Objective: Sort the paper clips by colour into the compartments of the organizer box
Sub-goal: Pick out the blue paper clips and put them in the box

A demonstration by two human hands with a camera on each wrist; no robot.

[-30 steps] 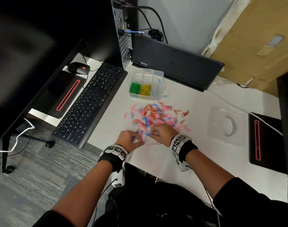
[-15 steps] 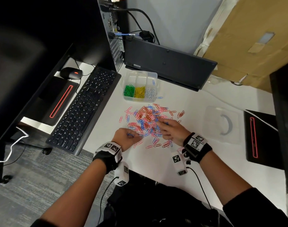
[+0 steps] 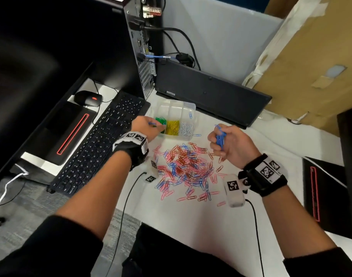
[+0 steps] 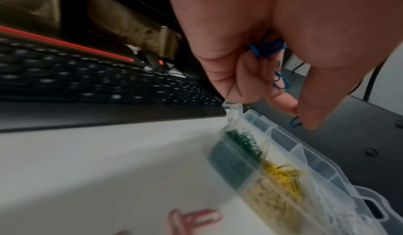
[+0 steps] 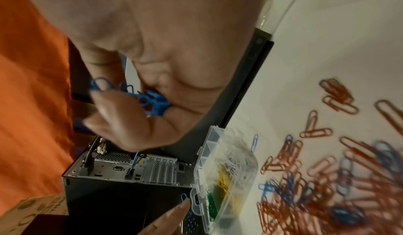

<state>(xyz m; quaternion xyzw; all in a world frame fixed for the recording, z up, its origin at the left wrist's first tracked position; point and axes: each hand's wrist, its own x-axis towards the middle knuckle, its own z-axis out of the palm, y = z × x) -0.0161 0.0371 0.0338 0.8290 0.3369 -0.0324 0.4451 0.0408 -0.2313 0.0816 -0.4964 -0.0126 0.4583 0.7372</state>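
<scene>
A clear organizer box (image 3: 191,105) stands on the white desk, with green (image 3: 161,120), yellow (image 3: 172,126) and white clips (image 3: 186,128) in its near row; one blue clip (image 3: 190,115) lies in a far compartment. My left hand (image 3: 145,127) hovers at the box's left end over the green clips, pinching a few blue clips (image 4: 267,49). My right hand (image 3: 227,143), raised right of the box, grips a bunch of blue clips (image 3: 220,136) (image 5: 152,101). A pile of red, pink and blue clips (image 3: 188,168) lies on the desk below both hands.
A black keyboard (image 3: 99,144) lies left of the box, and a mouse (image 3: 88,98) sits beyond it. A computer tower (image 3: 139,48) and a second dark keyboard (image 3: 209,92) stand behind the box. A cardboard box (image 3: 311,62) fills the back right.
Both hands have lifted off the pile with blue clips. The left hand travelled up to the box's left end; the right rose to beside the box.
</scene>
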